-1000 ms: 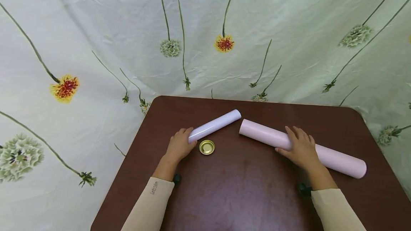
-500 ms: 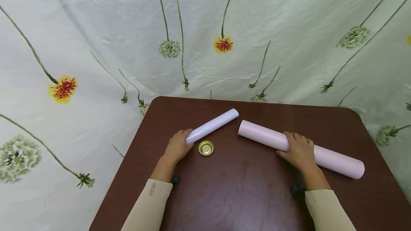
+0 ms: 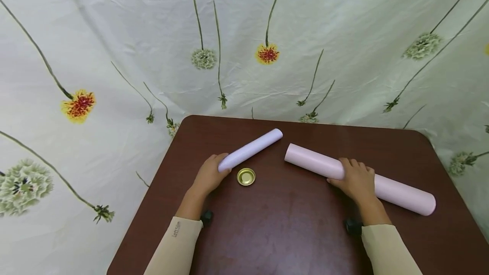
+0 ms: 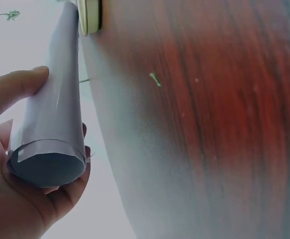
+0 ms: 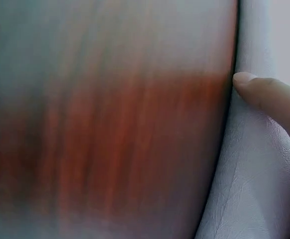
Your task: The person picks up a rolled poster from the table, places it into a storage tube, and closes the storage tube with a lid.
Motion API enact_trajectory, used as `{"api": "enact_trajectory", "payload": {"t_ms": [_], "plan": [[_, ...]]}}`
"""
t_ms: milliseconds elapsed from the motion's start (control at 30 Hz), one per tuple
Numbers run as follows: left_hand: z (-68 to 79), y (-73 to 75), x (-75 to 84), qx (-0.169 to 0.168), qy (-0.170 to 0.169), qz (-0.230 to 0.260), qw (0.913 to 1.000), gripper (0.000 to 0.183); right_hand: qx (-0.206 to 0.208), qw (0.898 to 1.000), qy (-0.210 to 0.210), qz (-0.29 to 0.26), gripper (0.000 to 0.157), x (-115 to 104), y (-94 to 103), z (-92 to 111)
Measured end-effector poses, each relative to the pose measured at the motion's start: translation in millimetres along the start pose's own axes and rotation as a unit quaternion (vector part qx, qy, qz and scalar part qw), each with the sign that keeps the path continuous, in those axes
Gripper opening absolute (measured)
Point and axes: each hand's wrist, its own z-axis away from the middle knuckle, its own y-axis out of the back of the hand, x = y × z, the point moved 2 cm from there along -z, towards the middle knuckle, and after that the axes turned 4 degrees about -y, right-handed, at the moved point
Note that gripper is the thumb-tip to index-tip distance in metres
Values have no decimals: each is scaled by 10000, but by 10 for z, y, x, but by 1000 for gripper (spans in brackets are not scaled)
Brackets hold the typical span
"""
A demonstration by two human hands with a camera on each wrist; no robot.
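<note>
A thin, glossy white paper roll (image 3: 252,149) slants across the left side of the brown table. My left hand (image 3: 209,174) grips its near end. In the left wrist view the thumb lies along one side of the white roll (image 4: 57,94), the fingers curl round the other, and its hollow end faces the camera. On the right lies a longer, thicker pale pink roll (image 3: 405,193). My right hand (image 3: 358,180) holds it around the middle, thumb on the near side and fingers over the top. The right wrist view shows the thumb against the pink roll (image 5: 249,169).
A small round gold dish (image 3: 246,177) sits just right of my left hand, between the two rolls. The dark brown table (image 3: 290,232) reaches back to a pale floral cloth (image 3: 237,24) hanging behind it and along the left.
My left hand has shifted slightly left and nearer with the white roll. The right hand's fingers, raised and spread earlier, have settled around the pink roll, which stays about where it was.
</note>
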Motion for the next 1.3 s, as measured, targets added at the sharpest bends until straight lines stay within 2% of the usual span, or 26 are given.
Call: {"api": "enact_trajectory", "payload": {"t_ms": [333, 633, 867, 1300], "plan": [[55, 85, 14, 276, -33, 501, 9984, 55, 7, 10000, -42, -90, 81, 24, 15, 28], [104, 194, 139, 380, -88, 911, 9951, 53, -12, 10000, 54, -60, 80, 18, 51, 92], [133, 259, 217, 439, -170, 889, 9949, 53, 402, 9987, 256, -157, 76, 18, 176, 159], [199, 335, 239, 481, -291, 1022, 9932, 54, 1006, 9934, 401, -372, 76, 83, 359, 198]]}}
